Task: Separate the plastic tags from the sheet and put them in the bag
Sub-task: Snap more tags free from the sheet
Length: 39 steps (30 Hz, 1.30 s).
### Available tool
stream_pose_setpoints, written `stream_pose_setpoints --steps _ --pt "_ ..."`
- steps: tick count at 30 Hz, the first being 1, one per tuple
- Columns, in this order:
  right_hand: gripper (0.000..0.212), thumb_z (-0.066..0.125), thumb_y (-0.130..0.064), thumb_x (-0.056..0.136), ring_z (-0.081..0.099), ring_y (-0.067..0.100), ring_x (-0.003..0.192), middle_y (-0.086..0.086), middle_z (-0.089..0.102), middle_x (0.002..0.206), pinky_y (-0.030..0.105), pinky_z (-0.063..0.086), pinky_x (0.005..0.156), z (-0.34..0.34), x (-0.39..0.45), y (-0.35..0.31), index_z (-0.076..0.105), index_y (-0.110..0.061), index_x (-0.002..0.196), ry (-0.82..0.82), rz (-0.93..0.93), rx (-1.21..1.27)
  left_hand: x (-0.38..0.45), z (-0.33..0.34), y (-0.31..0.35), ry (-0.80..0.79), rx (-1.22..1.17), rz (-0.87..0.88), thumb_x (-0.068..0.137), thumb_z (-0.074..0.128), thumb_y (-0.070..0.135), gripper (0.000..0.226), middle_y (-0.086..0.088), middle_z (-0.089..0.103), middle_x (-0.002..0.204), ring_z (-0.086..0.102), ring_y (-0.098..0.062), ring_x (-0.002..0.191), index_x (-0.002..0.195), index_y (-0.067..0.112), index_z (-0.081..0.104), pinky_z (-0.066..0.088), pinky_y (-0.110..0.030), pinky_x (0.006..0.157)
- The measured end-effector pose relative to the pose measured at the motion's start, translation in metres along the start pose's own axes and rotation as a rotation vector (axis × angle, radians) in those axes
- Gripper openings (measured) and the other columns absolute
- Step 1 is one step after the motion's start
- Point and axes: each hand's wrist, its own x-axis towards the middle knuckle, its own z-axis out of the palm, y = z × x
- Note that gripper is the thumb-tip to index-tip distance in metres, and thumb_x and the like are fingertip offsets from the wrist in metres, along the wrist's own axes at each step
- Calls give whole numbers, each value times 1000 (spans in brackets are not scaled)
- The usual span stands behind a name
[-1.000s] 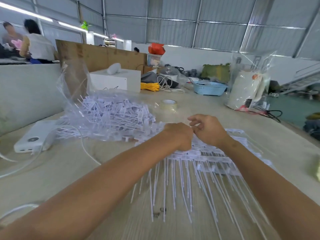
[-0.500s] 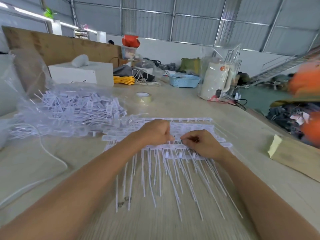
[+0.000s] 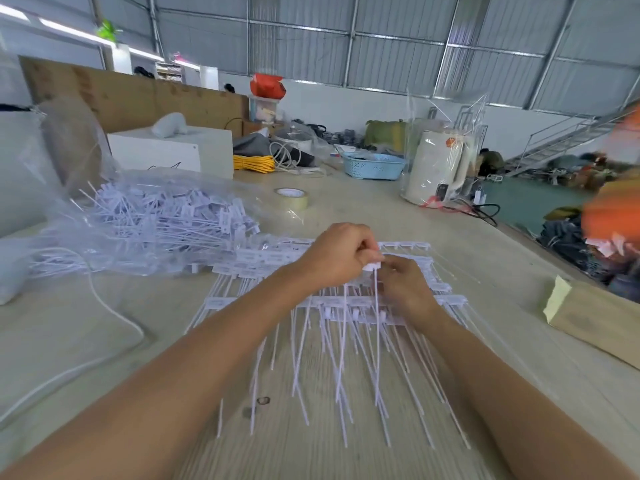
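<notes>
Hands meet over the middle of the white moulded plastic sheet of tags (image 3: 325,303), which lies flat on the pale wooden table (image 3: 104,341) with its long thin tails fanned toward the person, probably so each head can be reached from the near side. The left hand (image 3: 337,254) has its fingers curled and pinches the small white head of one plastic tag (image 3: 372,266), whose straight tail hangs down across the sheet; lifting it this way looks like the pull that snaps it off its runner. The right hand (image 3: 403,287) rests on the sheet just beside that tag with its fingers bent round the strips below, apparently pinning them so the sheet does not rise with the pull. Just left of the sheet, and touching its far corner, sits the clear crinkled plastic bag (image 3: 145,216) heaped with loose white tags, its mouth turned toward the work so a freed tag has only a short trip. Whether the pinched tag is already free of the sheet cannot be told, since the knuckles cover the joint. The right fingertips are hidden behind the left hand, motion blur softens the tails, and the bag's left end is lost in glare.
</notes>
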Motion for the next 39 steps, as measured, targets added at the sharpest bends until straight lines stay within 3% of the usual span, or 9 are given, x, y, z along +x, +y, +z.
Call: stream_pose_setpoints --steps 4,7,11,15,20,25,29,35,39 --pt "39 52 -48 89 67 20 69 5 71 78 31 53 63 -7 -2 -12 70 -14 95 -213 87 365 -1 4 -6 44 -125 -85 85 63 4 4 -2 61 77 55 -13 69 89 3 65 43 -20 63" --pt "23 72 -21 79 63 12 51 4 66 60 21 51 50 -4 -4 -5 68 -7 97 -344 25 286 -4 5 -16 86 -179 -130 86 59 0 6 -10 66 81 60 -19 74 90 3 63 48 -25 68" --pt "6 70 0 79 56 10 44 5 61 51 19 47 45 -10 2 7 67 -5 77 -185 42 251 -8 8 -28 6 -133 -159 93 56 13 10 2 60 80 58 -10 74 91 7 64 46 -23 69" --pt "6 68 3 81 55 12 45 5 60 51 21 47 45 -14 4 12 66 -2 78 -177 31 217 -9 16 -32 -167 41 -187 96 51 30 37 3 44 56 41 -9 51 61 18 48 30 -25 51" --pt "6 58 1 89 61 9 51 2 63 55 20 52 53 -14 3 9 64 -1 88 -223 16 170 -10 19 -28 -201 -16 -236 95 51 26 35 -4 54 61 49 -17 59 61 16 53 36 -28 59" --pt "12 55 -3 92 60 13 51 11 60 62 21 50 50 -13 -3 4 59 8 95 -268 -15 86 -9 16 -23 -153 -29 -264 94 54 30 45 3 39 50 39 -13 51 51 19 43 32 -29 59" --pt "11 57 -3 91 58 23 51 16 61 62 27 50 50 -14 -6 0 60 7 85 -236 -151 -24 -8 10 -18 -163 -147 -325 93 56 21 47 5 36 43 34 -12 45 47 18 45 27 -25 51" --pt "20 53 12 83 50 5 42 5 53 54 21 47 45 -19 0 3 60 -2 70 -26 -283 -210 -7 -1 -15 -237 -376 -414 86 63 9 42 2 38 45 36 -15 49 49 11 44 34 -32 64" --pt "13 57 0 89 52 10 44 8 56 62 18 44 41 -50 10 6 61 -2 77 138 -4 316 -10 -3 -17 -218 -344 -382 91 59 19 28 -9 58 66 57 -19 68 70 1 63 51 -36 84"
